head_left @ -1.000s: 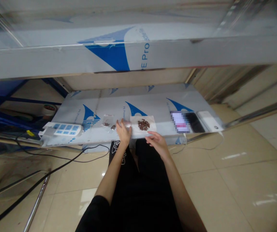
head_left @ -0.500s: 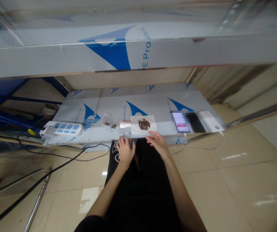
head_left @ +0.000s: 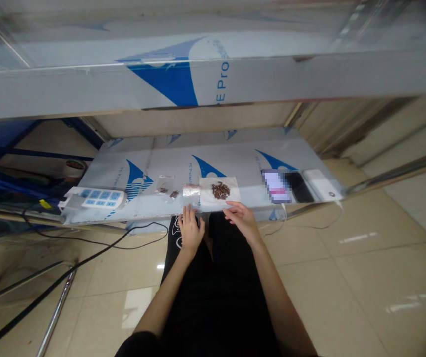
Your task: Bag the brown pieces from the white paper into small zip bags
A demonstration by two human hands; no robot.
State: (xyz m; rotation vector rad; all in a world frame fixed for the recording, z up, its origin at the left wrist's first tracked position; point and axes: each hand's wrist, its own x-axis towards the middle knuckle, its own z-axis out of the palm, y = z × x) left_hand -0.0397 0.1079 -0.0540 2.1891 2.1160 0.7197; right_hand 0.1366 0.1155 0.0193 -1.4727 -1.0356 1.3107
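My left hand rests at the shelf's front edge with its fingers stretched out, just below a clear plastic bag. It holds nothing that I can see. My right hand hovers at the same edge, fingers loosely extended and apart, near the corner of a white sheet. On that sheet lies a heap of small brown pieces, too small to name. Two small clear bags, one farther back and one nearer, hold a few similar pieces to the left.
A white power strip lies at the left of the film-covered shelf. To the right are a lit phone, a dark phone and a white device with a cable. An upper shelf overhangs the back.
My left hand's fingers have straightened and lie closer together. My right hand stays almost in place. The view has shifted slightly; the objects on the shelf keep their positions.
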